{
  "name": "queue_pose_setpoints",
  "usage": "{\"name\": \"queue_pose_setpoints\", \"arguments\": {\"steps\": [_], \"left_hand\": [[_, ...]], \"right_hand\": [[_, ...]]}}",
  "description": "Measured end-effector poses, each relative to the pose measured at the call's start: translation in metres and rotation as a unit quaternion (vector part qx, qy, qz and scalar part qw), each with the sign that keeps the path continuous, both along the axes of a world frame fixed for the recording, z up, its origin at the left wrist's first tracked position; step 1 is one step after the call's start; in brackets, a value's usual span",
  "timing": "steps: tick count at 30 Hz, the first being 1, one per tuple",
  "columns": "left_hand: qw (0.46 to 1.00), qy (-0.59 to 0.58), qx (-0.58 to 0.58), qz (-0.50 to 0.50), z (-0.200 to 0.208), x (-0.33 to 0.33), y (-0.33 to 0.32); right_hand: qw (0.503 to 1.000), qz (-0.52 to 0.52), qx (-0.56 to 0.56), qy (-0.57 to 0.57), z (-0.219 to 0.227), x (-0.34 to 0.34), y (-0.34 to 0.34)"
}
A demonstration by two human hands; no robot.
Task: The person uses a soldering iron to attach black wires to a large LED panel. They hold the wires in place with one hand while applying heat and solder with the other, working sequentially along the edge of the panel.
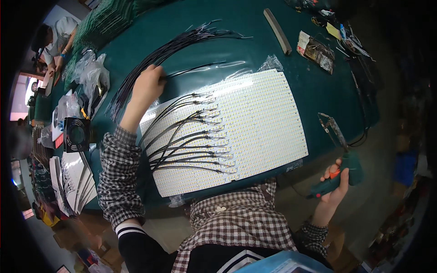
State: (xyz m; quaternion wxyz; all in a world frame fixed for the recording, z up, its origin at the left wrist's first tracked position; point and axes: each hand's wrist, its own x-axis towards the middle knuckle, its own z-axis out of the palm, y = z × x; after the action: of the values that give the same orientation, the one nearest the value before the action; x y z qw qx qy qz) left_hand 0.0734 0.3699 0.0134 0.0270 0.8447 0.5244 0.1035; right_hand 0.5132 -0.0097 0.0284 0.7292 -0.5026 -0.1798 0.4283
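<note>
My left hand (149, 84) is closed on a thin black wire (195, 67), whose far end points right above the white board. Beside that hand lies a long bundle of loose black wires (170, 48). A large white board (264, 123) dotted with rows of small LEDs lies flat before me. Several black wires (184, 136) reach from its left edge to a line of contacts near its middle. Off the board's right side, my right hand (334, 184) grips a green soldering gun (349, 164) by its handle, fingers at the orange trigger. The gun's tip points up and left, apart from the board.
A grey bar (276, 32) and a stained, dirty block in torn wrapping (316, 51) lie at the far right, near tools and cords (353, 43). At left are a black fan (76, 134), clear plastic bags (93, 77) and stacked white panels (75, 179). Another person (61, 38) works at far left.
</note>
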Motion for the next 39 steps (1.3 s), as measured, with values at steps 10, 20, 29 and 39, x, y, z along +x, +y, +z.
{"name": "queue_pose_setpoints", "arguments": {"steps": [10,20,29,39], "left_hand": [[0.975,-0.118,-0.124,-0.139,-0.024,0.123,0.047],[0.938,-0.315,-0.117,-0.083,0.032,0.061,-0.044],[0.918,-0.311,-0.225,-0.096,0.063,0.058,-0.238],[0.932,-0.304,-0.185,-0.071,-0.011,0.093,-0.279]], "right_hand": [[0.999,0.046,0.016,0.022,-0.005,-0.019,0.001],[0.996,0.086,-0.014,0.012,-0.011,-0.030,0.008],[0.987,0.160,0.004,-0.020,-0.019,-0.051,0.002],[0.992,0.116,-0.046,-0.036,-0.035,-0.065,-0.034]]}}
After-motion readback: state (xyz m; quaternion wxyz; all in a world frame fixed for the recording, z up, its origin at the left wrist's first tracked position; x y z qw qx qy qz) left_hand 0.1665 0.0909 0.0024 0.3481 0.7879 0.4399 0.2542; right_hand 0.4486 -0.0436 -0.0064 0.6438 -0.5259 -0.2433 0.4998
